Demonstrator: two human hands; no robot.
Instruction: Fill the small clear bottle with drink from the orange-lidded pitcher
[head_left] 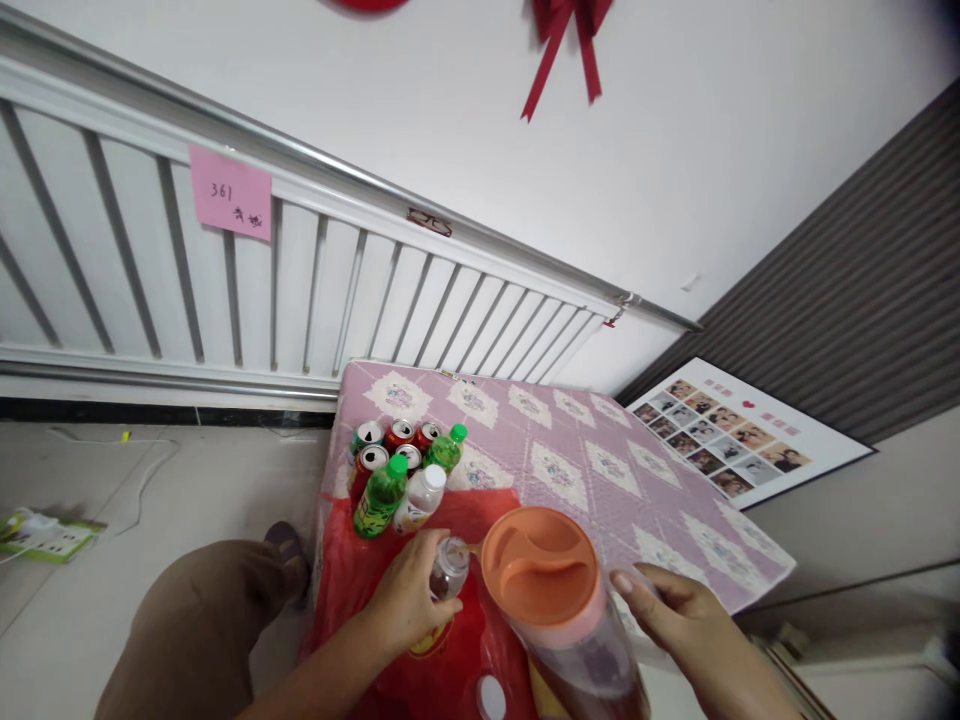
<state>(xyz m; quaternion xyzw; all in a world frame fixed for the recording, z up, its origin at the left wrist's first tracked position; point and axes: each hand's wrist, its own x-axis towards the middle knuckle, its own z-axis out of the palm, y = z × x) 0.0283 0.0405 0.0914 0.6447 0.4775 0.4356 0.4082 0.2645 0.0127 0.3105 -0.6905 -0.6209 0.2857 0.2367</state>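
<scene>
My left hand (409,590) is wrapped around a small clear bottle (451,560) with its mouth uncapped. Tilted toward it is a clear pitcher (592,665) of dark liquid, topped by an orange lid (540,566). My right hand (679,610) grips the pitcher's handle on the right. A thin brownish stream runs from the spout to the bottle's mouth. Beyond my left hand stand a green bottle (381,497), a white-capped bottle (421,500) and another green bottle (447,450). A round white cap (492,697) lies near the bottom edge.
Several opened drink cans (373,460) cluster behind the bottles. Red plastic sheeting (352,580) covers part of the purple quilted bed pad (517,440). A white radiator (300,270) runs along the wall. A framed photo board (742,430) leans at right; a power strip (52,540) lies on the floor.
</scene>
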